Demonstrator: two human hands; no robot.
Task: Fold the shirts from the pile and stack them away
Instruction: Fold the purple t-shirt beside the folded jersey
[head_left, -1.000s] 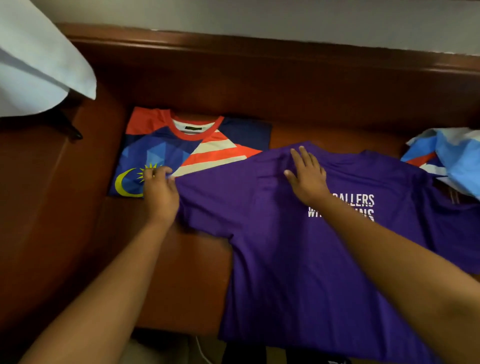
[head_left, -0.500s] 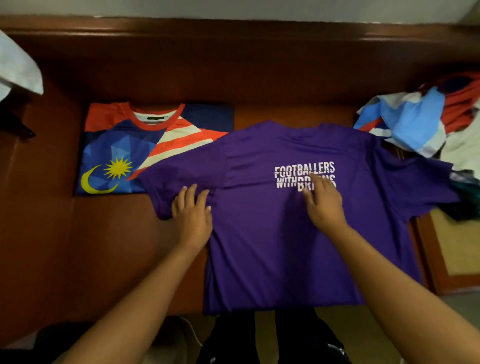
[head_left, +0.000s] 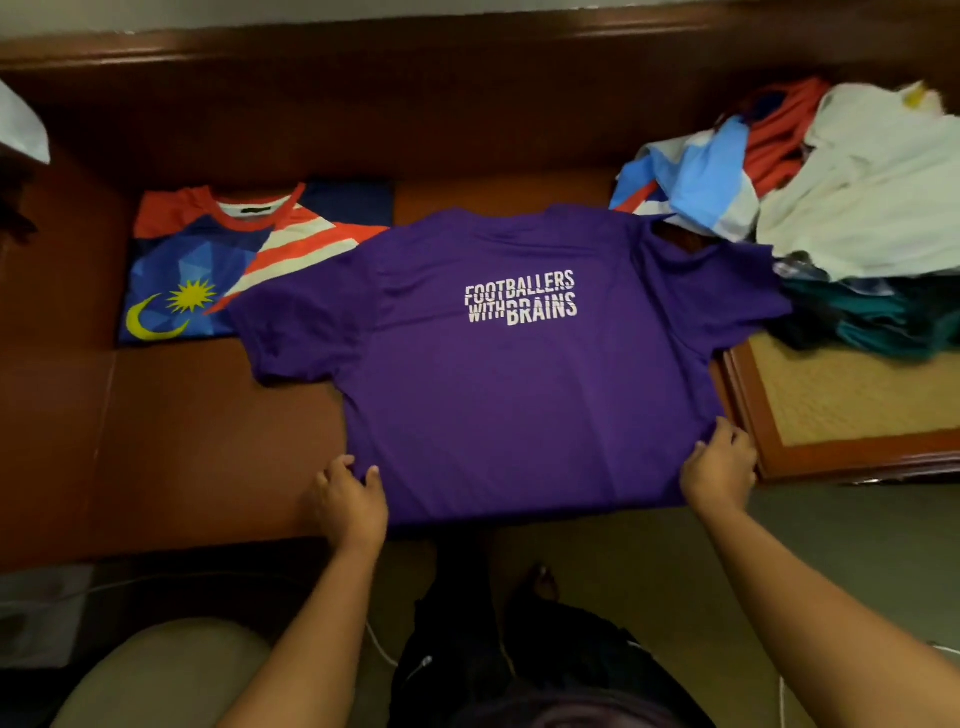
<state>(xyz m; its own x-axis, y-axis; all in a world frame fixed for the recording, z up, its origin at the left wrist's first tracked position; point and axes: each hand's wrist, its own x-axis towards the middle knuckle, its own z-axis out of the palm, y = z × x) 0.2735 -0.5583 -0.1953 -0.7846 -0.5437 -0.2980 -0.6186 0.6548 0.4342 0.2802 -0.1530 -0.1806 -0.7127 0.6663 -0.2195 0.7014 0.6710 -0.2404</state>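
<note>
Both hands pinch the bottom hem corners of the flat purple cotton t-shirt (head_left: 519, 405): left hand (head_left: 349, 501), right hand (head_left: 719, 470). Folded blue-and-red flag jersey (head_left: 208, 265) sits up beyond the left one.

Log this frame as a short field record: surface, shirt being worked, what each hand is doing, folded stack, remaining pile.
surface: brown wooden bench
shirt in work: purple shirt, spread flat, white print facing up, lower hem hanging over the front edge
left hand: grips the lower left hem corner
right hand: grips the lower right hem corner
folded stack: flag-pattern jersey, folded, partly under the purple sleeve
remaining pile: unfolded clothes at the right
</note>
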